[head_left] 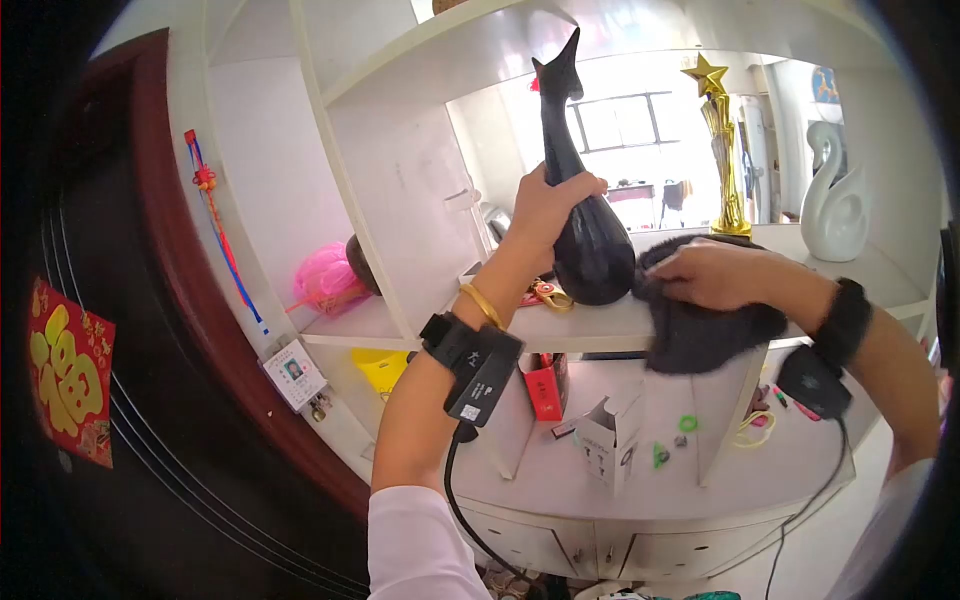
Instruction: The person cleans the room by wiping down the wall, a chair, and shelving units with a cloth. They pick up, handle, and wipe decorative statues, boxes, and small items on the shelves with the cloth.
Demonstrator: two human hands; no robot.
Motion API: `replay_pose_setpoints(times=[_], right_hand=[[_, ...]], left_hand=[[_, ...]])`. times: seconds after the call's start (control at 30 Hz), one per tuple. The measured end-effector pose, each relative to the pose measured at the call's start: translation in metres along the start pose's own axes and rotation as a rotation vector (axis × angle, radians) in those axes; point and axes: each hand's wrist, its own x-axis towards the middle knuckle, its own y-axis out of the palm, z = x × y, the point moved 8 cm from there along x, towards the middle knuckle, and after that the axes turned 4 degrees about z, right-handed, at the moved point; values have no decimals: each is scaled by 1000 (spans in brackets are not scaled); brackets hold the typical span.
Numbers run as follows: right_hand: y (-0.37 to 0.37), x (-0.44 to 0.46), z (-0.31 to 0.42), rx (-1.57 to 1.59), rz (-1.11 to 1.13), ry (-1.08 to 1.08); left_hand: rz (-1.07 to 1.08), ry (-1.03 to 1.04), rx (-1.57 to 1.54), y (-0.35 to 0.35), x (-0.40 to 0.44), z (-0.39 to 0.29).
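My left hand (548,212) is wrapped round the middle of a glossy black vase (595,250), which has a long neck and pointed top and leans slightly over the white shelf (610,325). Just right of the vase, my right hand (715,274) grips a dark grey cloth (705,330) that hangs over the shelf's front edge. The cloth lies close beside the vase's lower body; whether they touch is hard to tell. Behind my right hand stands a gold star trophy (725,150).
A white swan figure (836,205) stands at the shelf's right. Scissors (552,296) lie left of the vase base. Below are a red box (543,388), a white carton (607,440) and small green items. A pink bundle (328,277) sits in the left compartment.
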Motion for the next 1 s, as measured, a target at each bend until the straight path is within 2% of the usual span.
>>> replay_pose_setpoints(times=[0.1, 0.17, 0.23, 0.3, 0.33, 0.37, 0.43, 0.5, 0.53, 0.57, 0.6, 0.63, 0.7, 0.77, 0.8, 0.83, 0.87, 0.9, 0.97, 1.0], right_hand=[[6, 29, -9, -29, -92, -63], [2, 26, -16, -61, -212, 62], [-9, 12, -13, -56, -309, 84], [-39, -24, -13, 247, -711, 110], [-41, -33, -33, 363, -677, 279], [-43, -45, -36, 358, -692, 274], [-46, -91, -43, 941, -1127, -37], [-46, -137, -30, 1091, -1487, -218], [-51, -161, -13, 993, -1589, -236], [-55, -183, 3, 896, -1685, -247], [-59, -195, 11, 915, -1724, -405], [-64, -204, 16, 917, -1733, -406], [-96, -222, 72, 71, -1685, -321], [-123, -224, 113, -453, -1650, -232], [-126, -219, 108, -487, -1591, -235], [-125, -212, 109, -547, -1483, 19], [-118, -217, 112, -506, -1461, -11], [-107, -222, 113, -464, -1437, -41], [-60, -219, 114, -329, -1205, -238], [-39, -227, 115, -254, -1080, -313]], left_hand=[[112, -62, -77, 1, -6, -2], [169, -85, -103, 5, -10, -4], [237, -82, -110, 14, -18, -10], [283, -56, -82, 22, -24, -18], [295, -23, 7, 25, -27, -22], [307, 12, 96, 31, -29, -27], [285, 63, 166, 41, -37, -36], [176, 170, 445, 48, -44, -47], [97, 246, 585, 55, -49, -52], [79, 276, 546, 67, -57, -58], [54, 254, 593, 76, -64, -65], [30, 224, 639, 85, -72, -69], [10, 239, 686, 105, -85, -77], [-13, 254, 730, 128, -101, -85], [-45, 349, 812, 142, -113, -94], [-76, 448, 894, 157, -123, -102], [-68, 647, 1047, 168, -126, -96], [-66, 648, 1046, 167, -128, -80], [68, 793, 560, 175, -145, -81], [75, 802, 552, 188, -150, -89]])
